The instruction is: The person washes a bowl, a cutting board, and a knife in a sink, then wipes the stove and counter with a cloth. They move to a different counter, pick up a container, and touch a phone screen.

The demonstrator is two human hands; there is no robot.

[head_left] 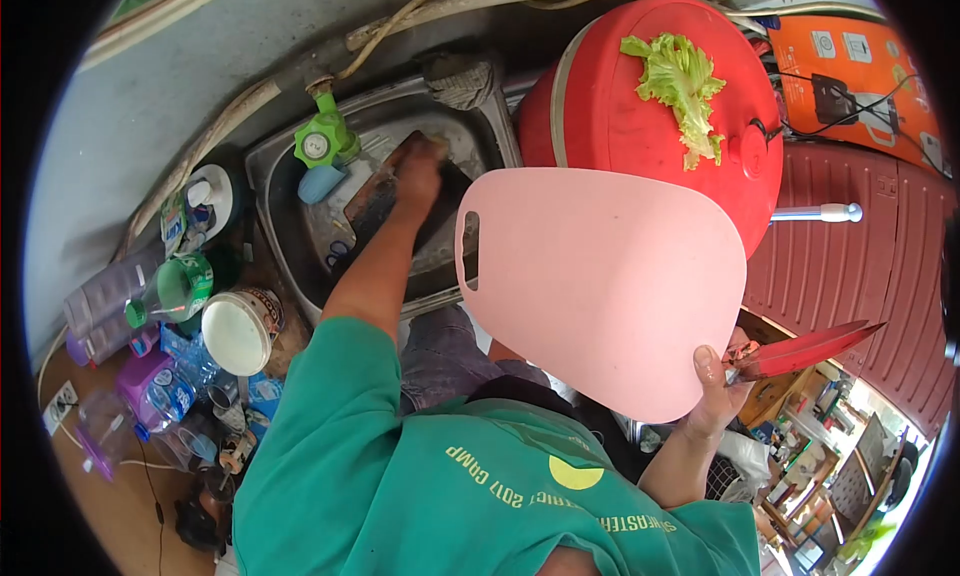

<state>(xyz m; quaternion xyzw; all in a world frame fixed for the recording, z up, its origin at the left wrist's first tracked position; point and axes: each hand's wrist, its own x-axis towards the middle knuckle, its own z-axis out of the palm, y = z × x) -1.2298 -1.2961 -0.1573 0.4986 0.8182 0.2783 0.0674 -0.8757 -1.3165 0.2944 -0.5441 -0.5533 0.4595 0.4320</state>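
A pink cutting board [610, 276] is gripped at its lower right corner by my right hand [718, 391], thumb on its face. The same hand also holds a red-bladed knife [810, 351], which points to the right. My left hand [418, 176] reaches into the metal sink [285, 266], at a dark, flat item [375, 206] whose kind I cannot make out. Its fingers are blurred and partly hidden. Beside it stands a green tap [325, 141], with a blue piece [320, 183] below it.
Behind the board stands a large red container [620, 86] with a lettuce leaf [680, 81] on its lid. A white bucket [237, 333] and several bottles [180, 286] crowd the left. An orange box [850, 76] lies at the upper right.
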